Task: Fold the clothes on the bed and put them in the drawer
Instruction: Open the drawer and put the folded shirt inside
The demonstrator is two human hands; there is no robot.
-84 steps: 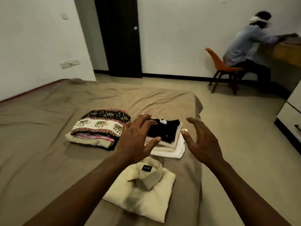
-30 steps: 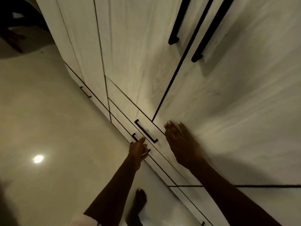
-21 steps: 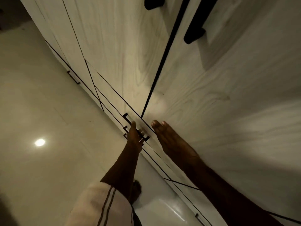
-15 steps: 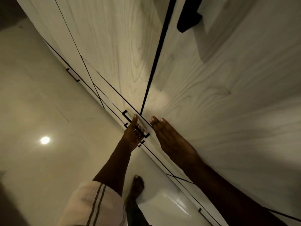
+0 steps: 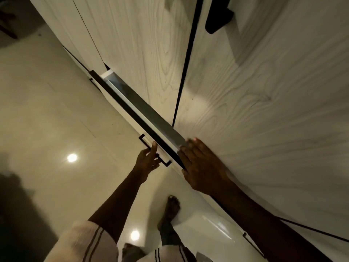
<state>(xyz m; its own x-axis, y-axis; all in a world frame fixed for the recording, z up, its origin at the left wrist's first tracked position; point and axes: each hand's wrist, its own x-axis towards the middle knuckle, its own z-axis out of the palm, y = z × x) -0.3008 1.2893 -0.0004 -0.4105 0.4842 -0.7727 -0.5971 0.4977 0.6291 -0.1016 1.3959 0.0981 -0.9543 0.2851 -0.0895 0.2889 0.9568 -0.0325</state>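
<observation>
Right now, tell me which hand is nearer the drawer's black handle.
Left. The left hand grips the handle; the right hand lies open to its right, at the corner of the drawer, off the handle.

Glossy pale floor (image 5: 47,120) down below, two bright light spots (image 5: 72,157) mirrored in it. One bare foot (image 5: 171,208) planted on it, right by the base of the wardrobe (image 5: 245,129), which stands on the floor too. The drawer (image 5: 147,108) sits open a crack, grey inside showing along the gap.
</observation>
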